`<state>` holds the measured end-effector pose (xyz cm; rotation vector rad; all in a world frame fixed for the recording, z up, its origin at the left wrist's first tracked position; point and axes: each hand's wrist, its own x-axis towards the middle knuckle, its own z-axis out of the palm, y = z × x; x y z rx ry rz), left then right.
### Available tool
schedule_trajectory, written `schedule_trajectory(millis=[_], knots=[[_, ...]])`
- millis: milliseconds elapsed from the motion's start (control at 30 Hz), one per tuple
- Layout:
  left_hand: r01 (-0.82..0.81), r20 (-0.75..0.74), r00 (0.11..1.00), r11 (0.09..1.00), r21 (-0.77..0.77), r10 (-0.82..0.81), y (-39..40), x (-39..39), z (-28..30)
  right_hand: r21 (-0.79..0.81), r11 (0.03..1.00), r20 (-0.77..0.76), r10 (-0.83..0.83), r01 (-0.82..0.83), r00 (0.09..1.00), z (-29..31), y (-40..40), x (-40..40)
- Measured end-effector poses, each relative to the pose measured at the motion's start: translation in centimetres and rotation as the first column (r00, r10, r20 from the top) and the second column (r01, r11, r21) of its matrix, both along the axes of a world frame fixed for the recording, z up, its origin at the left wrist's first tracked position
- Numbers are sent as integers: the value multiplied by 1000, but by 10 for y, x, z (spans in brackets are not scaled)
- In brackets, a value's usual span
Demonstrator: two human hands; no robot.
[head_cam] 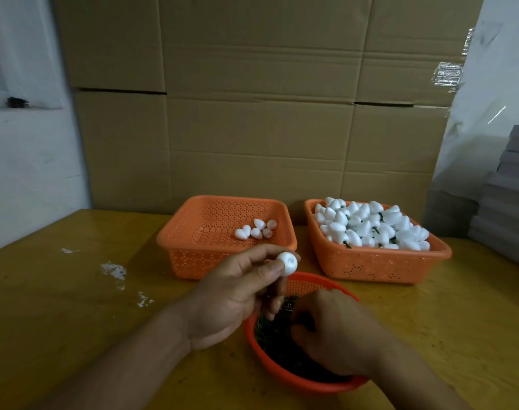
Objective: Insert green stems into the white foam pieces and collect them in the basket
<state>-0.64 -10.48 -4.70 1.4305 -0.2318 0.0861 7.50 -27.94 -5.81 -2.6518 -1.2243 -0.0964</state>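
Note:
My left hand (237, 294) pinches a white foam piece (287, 263) between thumb and fingertips, held above the round orange bowl (299, 383). That bowl holds a dark pile of green stems (277, 338). My right hand (335, 332) reaches down into the bowl with its fingers curled among the stems; what the fingertips hold is hidden. Behind, the left square orange basket (193, 247) contains several plain foam pieces (255, 229). The right square orange basket (379, 263) is heaped with foam pieces (370, 224), some showing green stems.
Everything sits on a yellow wooden table (74, 306) with white flecks (114, 270) at the left. Stacked cardboard boxes (252, 99) stand as a wall behind the baskets. Grey stacked sheets (506, 196) stand at the right edge.

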Motion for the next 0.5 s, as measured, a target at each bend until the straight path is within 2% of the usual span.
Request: schedule_trajectory(millis=[300, 500], knots=[[-61, -13, 998, 998, -21, 61, 1, 4, -5, 183, 983, -58, 13, -2, 998, 4, -2, -1], [-73, -11, 997, 997, -13, 73, 2, 4, -6, 473, 881, -97, 76, -21, 992, 4, -5, 2]])
